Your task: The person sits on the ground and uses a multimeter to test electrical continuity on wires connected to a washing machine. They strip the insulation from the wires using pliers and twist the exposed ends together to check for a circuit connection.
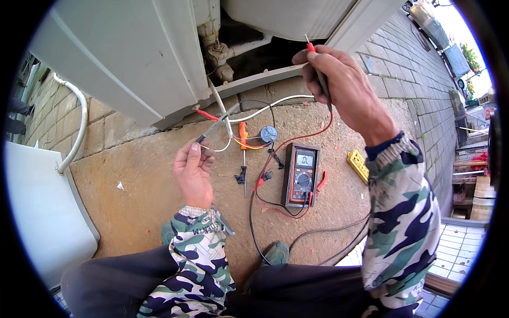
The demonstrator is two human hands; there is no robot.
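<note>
My left hand (pixel 195 168) pinches the lower end of a slim black-and-grey rod (pixel 218 125), beside a thin white wire. My right hand (pixel 344 79) grips a test probe (pixel 310 46) with a red collar, its metal tip pointing up. From this probe a red lead (pixel 302 137) curves down toward a multimeter (pixel 301 175) lying on the ground, its display lit. Left of the meter are a small round blue-grey part (pixel 269 134) with coloured wires and an orange-handled screwdriver (pixel 243 133). A bare red-sleeved wire end (pixel 205 114) lies near the rod.
Ahead stands a white appliance cabinet (pixel 122 53) with its lower part exposed, showing pipe fittings (pixel 218 54). Black clips (pixel 241 176) and a red clip (pixel 322 181) lie by the meter. A yellow block (pixel 358 165) sits near my right sleeve. Another white casing (pixel 47 206) stands left.
</note>
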